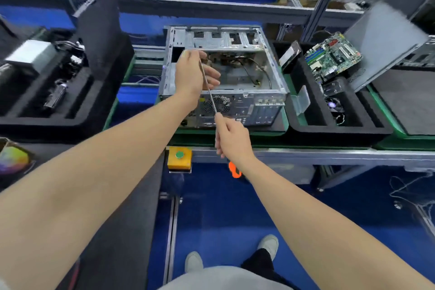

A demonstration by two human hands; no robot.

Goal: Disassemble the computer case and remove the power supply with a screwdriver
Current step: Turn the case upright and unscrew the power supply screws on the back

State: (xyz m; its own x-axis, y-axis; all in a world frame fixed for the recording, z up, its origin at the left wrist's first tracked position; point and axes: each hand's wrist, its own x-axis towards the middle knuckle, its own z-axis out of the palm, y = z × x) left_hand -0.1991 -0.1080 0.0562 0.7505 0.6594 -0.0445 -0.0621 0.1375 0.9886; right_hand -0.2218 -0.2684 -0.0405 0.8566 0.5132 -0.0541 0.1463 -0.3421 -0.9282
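Dead centre on the desk (pixel 329 155), on a green mat (pixel 263 134): computer case (pixel 235 106), open on top, perforated rear panel facing the camera, loose cables inside. Reaching over the near-left rim with the left hand (pixel 193 75), down into the case, fingers stretched out to the right, thumb up; cannot tell whether pinching anything. Gripping the screwdriver (pixel 210 95) by its long metal shaft with the right hand (pixel 231 140), fingers curled round it just in front of the rear panel, orange handle jutting out below the wrist. Shaft slanting up and left across the back of the left hand, tip up by the knuckles. Off to the right, in a black foam tray (pixel 306 129), a green motherboard (pixel 332 59) propped at a tilt. On the desk's front edge, a yellow box (pixel 179 162) with a green button. Below, blue floor (pixel 223 207) and two pale shoes (pixel 194 261).
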